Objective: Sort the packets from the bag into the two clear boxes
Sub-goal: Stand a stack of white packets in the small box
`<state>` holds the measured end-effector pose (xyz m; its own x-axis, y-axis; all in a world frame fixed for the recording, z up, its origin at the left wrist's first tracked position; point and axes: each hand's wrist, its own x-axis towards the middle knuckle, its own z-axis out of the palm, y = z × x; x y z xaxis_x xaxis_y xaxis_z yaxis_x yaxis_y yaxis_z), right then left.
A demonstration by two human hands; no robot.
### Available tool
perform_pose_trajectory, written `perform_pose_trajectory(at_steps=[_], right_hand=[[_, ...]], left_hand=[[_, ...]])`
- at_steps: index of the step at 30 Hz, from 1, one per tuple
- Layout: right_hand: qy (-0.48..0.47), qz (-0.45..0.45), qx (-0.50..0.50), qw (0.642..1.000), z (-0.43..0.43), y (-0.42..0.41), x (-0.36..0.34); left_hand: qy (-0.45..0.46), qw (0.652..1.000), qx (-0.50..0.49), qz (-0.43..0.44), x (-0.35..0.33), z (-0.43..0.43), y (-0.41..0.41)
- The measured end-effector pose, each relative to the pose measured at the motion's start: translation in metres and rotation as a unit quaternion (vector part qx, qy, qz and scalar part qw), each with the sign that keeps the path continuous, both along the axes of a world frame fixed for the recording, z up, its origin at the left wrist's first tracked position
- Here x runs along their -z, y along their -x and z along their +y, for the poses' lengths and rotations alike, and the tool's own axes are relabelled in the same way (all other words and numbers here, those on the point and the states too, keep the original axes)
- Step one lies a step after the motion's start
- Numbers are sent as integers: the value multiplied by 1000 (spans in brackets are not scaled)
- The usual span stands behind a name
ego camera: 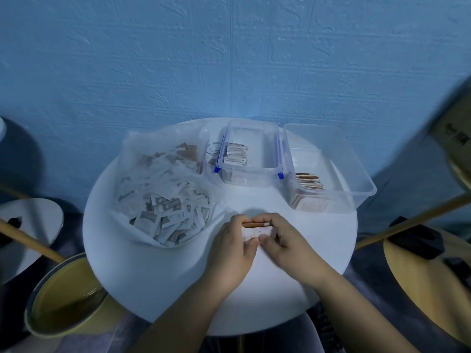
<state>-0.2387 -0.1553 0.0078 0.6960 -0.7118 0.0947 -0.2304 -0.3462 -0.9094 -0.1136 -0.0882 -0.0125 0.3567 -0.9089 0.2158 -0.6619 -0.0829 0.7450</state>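
A clear plastic bag (142, 159) full of small white and brown packets lies open on the left of the round white table (178, 289). Behind the hands stand two clear boxes. The smaller box (265, 151) with blue clips holds a row of white packets (235, 154). The larger box (356, 179) on the right holds brown-edged packets (308, 180). My left hand (233, 253) and my right hand (285, 245) meet at the table's middle front, together gripping a small stack of packets (256, 229) with a brown top edge.
A few loose white packets (212, 150) lie between the bag and the smaller box. Yellow stools (63, 296) and wooden poles (28, 240) surround the table. A blue textured wall stands close behind the table.
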Motion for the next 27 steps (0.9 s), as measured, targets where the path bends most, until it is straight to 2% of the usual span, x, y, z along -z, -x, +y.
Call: perform_pose_trajectory(at_steps=[4, 10, 14, 19, 23, 27], right_hand=[[99, 34, 11, 994, -6, 6, 1], [150, 94, -24, 984, -10, 5, -6], [170, 119, -42, 977, -23, 11, -25], [183, 159, -55, 968, -45, 34, -70], [116, 112, -7, 987, -79, 61, -99], [98, 35, 107, 989, -123, 72, -101]], left_hand=[[-7, 1000, -9, -17, -3, 2, -3], [-13, 999, -1, -42, -4, 2, -4], [-19, 999, 26, -2, -14, -4, -3], [17, 996, 58, 69, -42, -25, 14], [91, 989, 25, 113, -60, -56, 33], [123, 992, 13, 23, -63, -86, 44]])
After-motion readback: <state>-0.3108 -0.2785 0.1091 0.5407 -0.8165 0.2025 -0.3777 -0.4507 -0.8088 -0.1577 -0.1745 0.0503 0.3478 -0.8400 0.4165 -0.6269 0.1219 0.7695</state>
